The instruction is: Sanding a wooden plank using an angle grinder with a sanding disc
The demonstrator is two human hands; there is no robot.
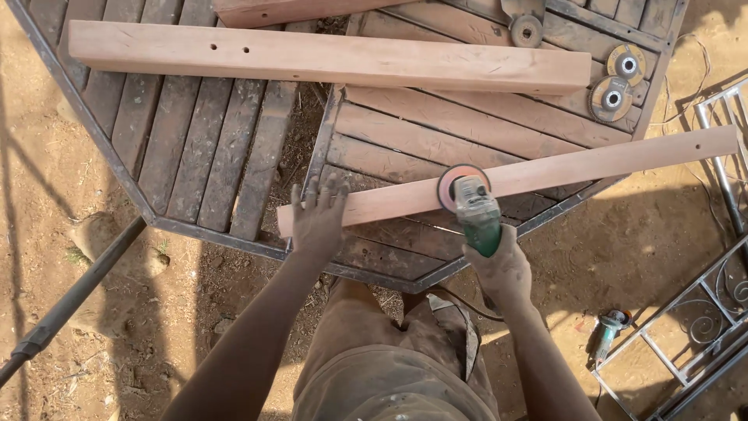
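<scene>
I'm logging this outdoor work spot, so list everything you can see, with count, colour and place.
wooden plank: one, pale reddish, lying across the near edge of the slatted table
thick beam: one, pale wood with small holes, across the table's far side
second board: one, reddish, top edge, partly cut off
slatted table: one, grey weathered wood in a dark metal frame
loose discs: three, greyish with yellow centres, far right of the table
angle grinder: one, green, disc on the plank
second grinder: one, greenish, on the dirt at right
metal grille: one, pale, right edge
dark pipe: one, lower left
left hand: flat on the plank's near end
right hand: gripping the angle grinder
</scene>
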